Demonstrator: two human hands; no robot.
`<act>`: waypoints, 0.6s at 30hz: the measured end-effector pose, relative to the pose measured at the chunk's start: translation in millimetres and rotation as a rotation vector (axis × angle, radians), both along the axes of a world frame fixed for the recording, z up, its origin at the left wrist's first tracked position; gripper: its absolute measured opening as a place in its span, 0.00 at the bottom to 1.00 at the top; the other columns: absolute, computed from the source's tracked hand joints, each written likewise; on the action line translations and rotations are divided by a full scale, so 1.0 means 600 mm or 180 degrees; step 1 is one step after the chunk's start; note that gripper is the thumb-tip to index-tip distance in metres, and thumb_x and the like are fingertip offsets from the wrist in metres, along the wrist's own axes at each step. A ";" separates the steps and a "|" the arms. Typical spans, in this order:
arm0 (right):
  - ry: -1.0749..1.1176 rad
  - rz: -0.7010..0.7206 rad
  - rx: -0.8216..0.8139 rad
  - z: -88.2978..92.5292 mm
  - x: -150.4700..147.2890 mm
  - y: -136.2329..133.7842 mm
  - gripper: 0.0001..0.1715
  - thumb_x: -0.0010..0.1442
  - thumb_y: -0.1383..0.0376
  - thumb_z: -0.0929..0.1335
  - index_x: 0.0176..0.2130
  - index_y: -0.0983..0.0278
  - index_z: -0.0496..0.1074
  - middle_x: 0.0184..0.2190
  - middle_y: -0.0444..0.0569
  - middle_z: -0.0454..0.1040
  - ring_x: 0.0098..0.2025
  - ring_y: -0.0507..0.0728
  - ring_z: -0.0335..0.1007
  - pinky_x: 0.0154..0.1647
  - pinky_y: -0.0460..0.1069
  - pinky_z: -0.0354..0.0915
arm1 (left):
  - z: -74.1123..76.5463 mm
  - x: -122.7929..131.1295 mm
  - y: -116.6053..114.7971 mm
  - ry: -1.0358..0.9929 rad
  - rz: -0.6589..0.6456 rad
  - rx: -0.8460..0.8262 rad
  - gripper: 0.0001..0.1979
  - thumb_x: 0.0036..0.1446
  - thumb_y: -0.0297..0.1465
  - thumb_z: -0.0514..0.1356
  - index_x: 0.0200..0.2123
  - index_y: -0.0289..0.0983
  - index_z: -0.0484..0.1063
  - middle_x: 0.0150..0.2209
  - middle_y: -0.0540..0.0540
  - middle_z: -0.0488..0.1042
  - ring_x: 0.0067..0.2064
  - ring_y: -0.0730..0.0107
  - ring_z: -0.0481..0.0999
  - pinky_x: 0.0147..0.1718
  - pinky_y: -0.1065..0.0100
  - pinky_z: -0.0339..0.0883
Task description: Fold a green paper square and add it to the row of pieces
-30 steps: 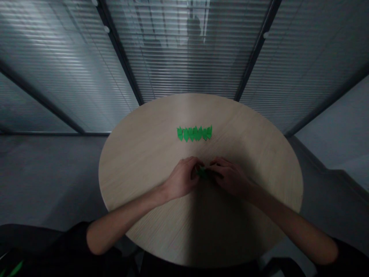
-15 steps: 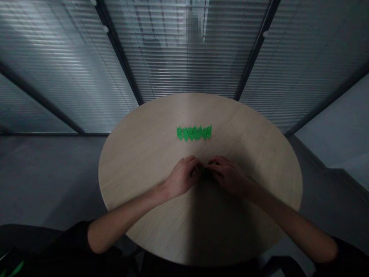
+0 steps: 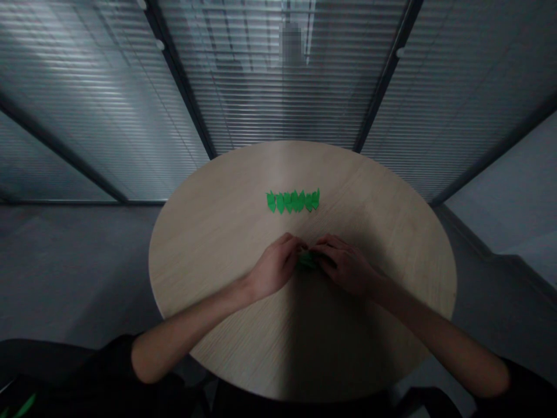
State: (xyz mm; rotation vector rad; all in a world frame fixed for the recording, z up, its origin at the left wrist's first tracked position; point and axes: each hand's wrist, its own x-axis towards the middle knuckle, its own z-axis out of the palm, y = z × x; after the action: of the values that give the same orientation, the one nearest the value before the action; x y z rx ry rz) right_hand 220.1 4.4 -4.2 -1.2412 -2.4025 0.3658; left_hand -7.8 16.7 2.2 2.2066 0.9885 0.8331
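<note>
Between my two hands, low over the round table, is a small piece of green paper, partly covered by fingers. My left hand grips its left side with thumb and fingers closed. From the other side my right hand pinches the paper, fingertips meeting near its upper edge. How the paper is folded cannot be made out in the shadow. Farther out on the table lies a row of several small folded green paper pieces, pointed at top and bottom, set side by side.
Glass panels with blinds stand behind the table's far edge, split by dark frames. A dark chair part shows at the lower right. Shadow falls across the near right of the tabletop.
More of the green paper shows between my hands now. My left fingers have shifted slightly, while the row of folded pieces stays where it was.
</note>
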 end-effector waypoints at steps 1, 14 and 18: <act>0.0010 0.0005 -0.0001 0.000 0.000 0.000 0.15 0.68 0.70 0.66 0.51 0.61 0.77 0.50 0.55 0.76 0.51 0.62 0.74 0.54 0.59 0.72 | 0.001 0.001 -0.001 -0.0071 0.0128 -0.0057 0.15 0.67 0.21 0.48 0.49 0.33 0.73 0.43 0.40 0.75 0.43 0.63 0.76 0.44 0.59 0.72; 0.0009 -0.0026 -0.0199 0.005 -0.003 -0.001 0.11 0.68 0.69 0.68 0.49 0.62 0.77 0.46 0.52 0.76 0.47 0.60 0.76 0.51 0.56 0.72 | 0.000 -0.003 -0.001 0.0545 0.0022 0.0196 0.07 0.63 0.26 0.63 0.45 0.35 0.77 0.40 0.42 0.74 0.40 0.62 0.73 0.39 0.62 0.69; -0.0018 0.0002 -0.0156 0.007 -0.002 -0.003 0.13 0.68 0.69 0.67 0.51 0.60 0.77 0.47 0.52 0.76 0.47 0.59 0.76 0.50 0.55 0.72 | 0.002 -0.007 0.003 0.0521 -0.0034 0.0315 0.08 0.67 0.26 0.58 0.44 0.35 0.78 0.41 0.40 0.75 0.44 0.58 0.74 0.44 0.58 0.70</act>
State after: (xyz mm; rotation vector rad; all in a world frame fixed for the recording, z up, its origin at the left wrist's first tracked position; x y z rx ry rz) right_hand 218.9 2.7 0.0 -1.2644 -2.4121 0.4243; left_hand -11.9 18.2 3.3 2.3936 1.0308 0.7197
